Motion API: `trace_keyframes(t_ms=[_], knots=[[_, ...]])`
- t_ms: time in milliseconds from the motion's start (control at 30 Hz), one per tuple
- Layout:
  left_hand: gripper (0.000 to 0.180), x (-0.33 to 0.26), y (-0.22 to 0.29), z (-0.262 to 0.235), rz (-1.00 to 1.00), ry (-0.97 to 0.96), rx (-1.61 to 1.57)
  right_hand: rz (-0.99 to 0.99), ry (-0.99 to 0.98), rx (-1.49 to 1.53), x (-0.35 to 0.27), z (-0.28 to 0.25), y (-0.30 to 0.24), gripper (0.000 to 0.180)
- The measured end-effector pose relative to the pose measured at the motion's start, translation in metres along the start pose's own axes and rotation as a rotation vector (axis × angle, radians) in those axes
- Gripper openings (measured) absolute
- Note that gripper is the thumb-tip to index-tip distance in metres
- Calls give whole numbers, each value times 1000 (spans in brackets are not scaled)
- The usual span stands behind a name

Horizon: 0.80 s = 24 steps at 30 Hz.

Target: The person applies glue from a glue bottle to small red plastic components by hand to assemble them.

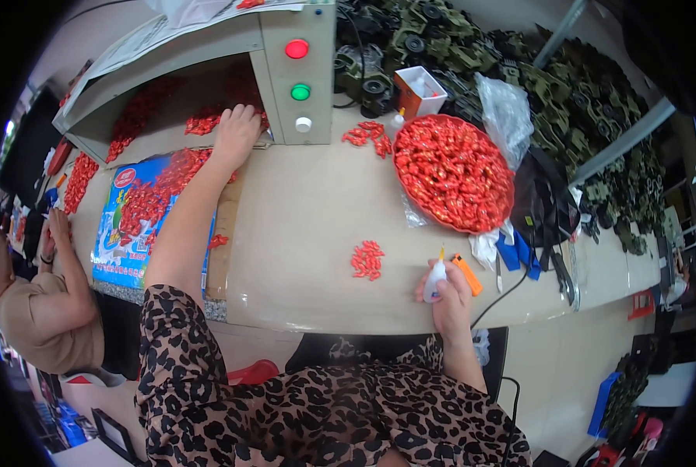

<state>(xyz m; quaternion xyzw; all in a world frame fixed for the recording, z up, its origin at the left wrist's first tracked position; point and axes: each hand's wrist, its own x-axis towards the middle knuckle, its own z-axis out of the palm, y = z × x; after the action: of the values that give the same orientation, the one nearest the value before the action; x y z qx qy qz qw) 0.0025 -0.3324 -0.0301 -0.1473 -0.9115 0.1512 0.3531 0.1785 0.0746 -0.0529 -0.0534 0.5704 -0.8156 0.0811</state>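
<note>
Your left hand (235, 132) is stretched far out to eleven o'clock, palm down with the fingers spread and gripping nothing. It rests at the mouth of the grey machine housing (184, 74), on the heap of small red plastic parts (204, 121) lying inside the opening. The flat, unclenched pose looks suited to raking or pressing loose pieces rather than picking one out.

Your right hand (448, 292) sits close to you at about four o'clock, near the front edge of the table (309, 210). It is clenched round a small white squeeze bottle (435, 279) with a yellow nozzle, held tip up, probably so nothing drips while it waits. Just beside it, at its two o'clock, lies an orange utility knife (467, 274).

A small cluster of red parts (367, 259) sits at the bottle's ten o'clock, apart from the bulk supply and within easy reach of the nozzle. The supply itself fills a round red basin (453, 173) at one o'clock, and more parts are spread over a blue printed carton sheet (142, 218) at nine o'clock, under your left forearm.

The housing carries a red button (297, 49), a green button (300, 92) and a white button (303, 124) on its front face, towards you. At the far left another person's hands (56, 229) work at the same table.
</note>
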Motion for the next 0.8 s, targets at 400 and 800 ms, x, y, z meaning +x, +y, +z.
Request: trace_keyframes(t_ms=[400, 800], knots=[[22, -65, 126, -137, -1231, -36, -2341, -48, -5, 104, -3, 5, -4, 35], [30, -93, 235, -187, -1266, -240, -2862, -14, 50, 375, -9, 7, 1, 28]])
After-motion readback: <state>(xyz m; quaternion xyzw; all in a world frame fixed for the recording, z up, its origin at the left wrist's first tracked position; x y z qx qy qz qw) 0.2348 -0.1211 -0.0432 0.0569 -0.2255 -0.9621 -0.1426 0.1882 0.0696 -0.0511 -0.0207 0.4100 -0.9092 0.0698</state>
